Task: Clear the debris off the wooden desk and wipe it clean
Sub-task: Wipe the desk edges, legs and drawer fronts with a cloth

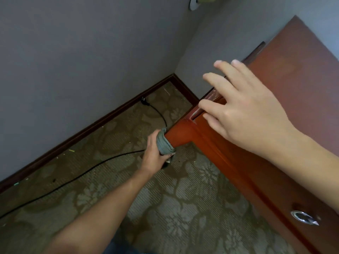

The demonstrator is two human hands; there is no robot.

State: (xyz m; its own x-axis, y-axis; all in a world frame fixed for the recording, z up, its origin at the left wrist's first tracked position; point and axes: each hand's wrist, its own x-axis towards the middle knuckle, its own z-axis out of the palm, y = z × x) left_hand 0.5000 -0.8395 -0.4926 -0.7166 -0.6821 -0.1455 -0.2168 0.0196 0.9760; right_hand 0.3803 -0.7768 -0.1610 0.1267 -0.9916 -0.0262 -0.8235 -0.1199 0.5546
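The reddish-brown wooden desk (pixel 300 74) fills the right side, its top running to the upper right. One desk leg (pixel 180 133) slants down toward the carpet. My left hand (pixel 153 154) grips a grey-green cloth (pixel 165 143) wrapped around the lower part of that leg. My right hand (pixel 244 109) hovers over the desk's near corner with fingers spread and straight, holding nothing. Whether its fingertips touch the wood I cannot tell.
A black cable (pixel 78 176) with a plug (pixel 144 99) trails across the patterned carpet (pixel 183 208), which carries small crumbs. Grey walls meet in a corner with a dark baseboard (pixel 95 123). A chrome drawer handle (pixel 303 218) sits on the desk front.
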